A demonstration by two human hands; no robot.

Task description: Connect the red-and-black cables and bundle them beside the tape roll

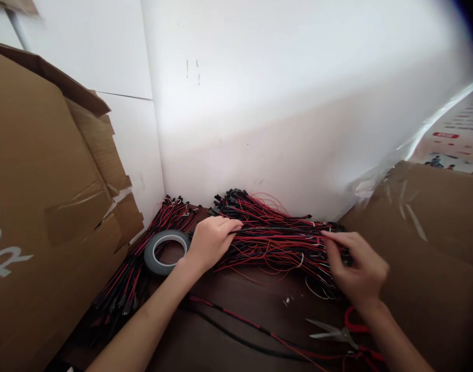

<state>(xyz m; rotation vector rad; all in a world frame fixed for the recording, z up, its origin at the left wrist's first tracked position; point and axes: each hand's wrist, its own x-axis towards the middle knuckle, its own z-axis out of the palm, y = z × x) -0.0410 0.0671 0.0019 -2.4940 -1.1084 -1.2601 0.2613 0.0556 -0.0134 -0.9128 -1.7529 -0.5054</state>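
Note:
A thick bundle of red and black wires (275, 237) with black connectors lies across the dark brown table, against the white wall. My left hand (211, 240) rests on the bundle's left part, fingers curled round some wires. My right hand (356, 268) is at the bundle's right end, fingertips pinching wires there. A second bundle of red and black wires (139, 263) runs from the wall corner toward the near left. A roll of grey tape (164, 251) lies flat just left of my left wrist.
Scissors with red handles (339, 330) lie open near my right forearm. A large cardboard box (46, 206) stands at the left, another cardboard box (426, 243) at the right. Loose red and black wires (240, 325) cross the table (221, 299) in front.

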